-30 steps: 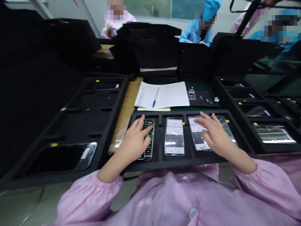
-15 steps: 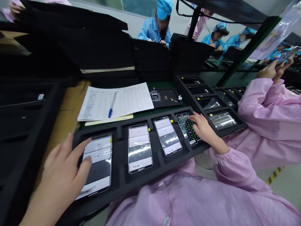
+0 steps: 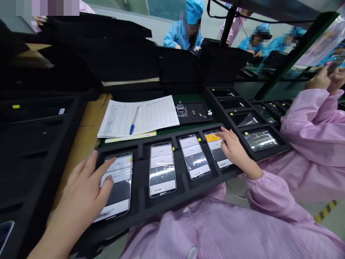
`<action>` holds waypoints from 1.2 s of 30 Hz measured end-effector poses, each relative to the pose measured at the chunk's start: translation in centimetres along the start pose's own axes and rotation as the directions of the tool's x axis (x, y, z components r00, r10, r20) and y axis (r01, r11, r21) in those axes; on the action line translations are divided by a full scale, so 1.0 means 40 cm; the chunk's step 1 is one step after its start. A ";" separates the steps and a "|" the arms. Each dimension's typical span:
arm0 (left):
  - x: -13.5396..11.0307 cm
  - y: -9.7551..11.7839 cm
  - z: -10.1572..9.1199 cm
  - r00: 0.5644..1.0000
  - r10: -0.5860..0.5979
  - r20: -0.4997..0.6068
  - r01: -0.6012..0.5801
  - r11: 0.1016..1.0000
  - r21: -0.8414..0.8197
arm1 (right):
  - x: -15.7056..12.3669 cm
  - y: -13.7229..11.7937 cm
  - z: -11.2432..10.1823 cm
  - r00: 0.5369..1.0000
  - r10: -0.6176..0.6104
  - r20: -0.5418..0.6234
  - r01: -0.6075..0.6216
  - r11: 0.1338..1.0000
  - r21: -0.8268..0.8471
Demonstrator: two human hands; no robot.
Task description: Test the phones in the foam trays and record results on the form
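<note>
Several lit smartphones lie face up in the slots of a black foam tray (image 3: 188, 189) before me. My left hand (image 3: 86, 183), fingers spread, is over the leftmost phone (image 3: 121, 192), its index fingertip at the upper part of that screen. At the right end, my right hand (image 3: 233, 147) has its fingers on or just above the rightmost phone (image 3: 215, 144), which shows an orange band near the top and partly hides under the hand. Between them lie two more phones, the left one (image 3: 162, 162) and the right one (image 3: 192, 151), with white and grey bands on their screens.
Behind the tray lie printed sheets (image 3: 153, 115) with a blue pen (image 3: 134, 120), and a small black tray (image 3: 199, 108) of little parts. Another phone tray (image 3: 234, 138) stands right, a dark tray (image 3: 35, 158) left. A pink-sleeved co-worker (image 3: 315, 122) sits at the right.
The rightmost phone's screen has gone from a grid of green text to bands with an orange one on top. The view has shifted slightly; both hands stay over the same phones.
</note>
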State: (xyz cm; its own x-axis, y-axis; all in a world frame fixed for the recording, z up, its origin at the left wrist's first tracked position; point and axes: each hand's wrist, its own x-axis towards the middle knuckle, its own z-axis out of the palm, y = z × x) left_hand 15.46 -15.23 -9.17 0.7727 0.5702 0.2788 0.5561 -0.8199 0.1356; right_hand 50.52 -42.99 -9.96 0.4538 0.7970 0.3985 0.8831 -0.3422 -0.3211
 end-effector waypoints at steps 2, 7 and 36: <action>0.003 0.004 0.001 1.000 -0.006 0.010 0.006 1.000 0.000 | -0.017 -0.007 -0.008 0.998 -0.012 -0.059 0.013 1.000 0.012; 0.010 0.013 0.000 1.000 -0.002 0.000 0.002 1.000 -0.018 | -0.062 -0.026 -0.015 0.999 -0.024 -0.035 0.024 1.000 0.013; -0.125 0.083 -0.029 1.000 0.006 0.018 -0.007 1.000 0.024 | 0.096 -0.189 0.041 0.949 -0.171 0.264 0.168 0.985 0.036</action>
State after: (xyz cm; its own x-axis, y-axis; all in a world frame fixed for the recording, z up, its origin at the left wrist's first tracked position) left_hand 13.08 -20.84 -9.01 0.7818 0.5658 0.2620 0.5579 -0.8224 0.1113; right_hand 45.38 -36.51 -7.39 0.2479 0.9464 0.2070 0.9419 -0.1855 -0.2799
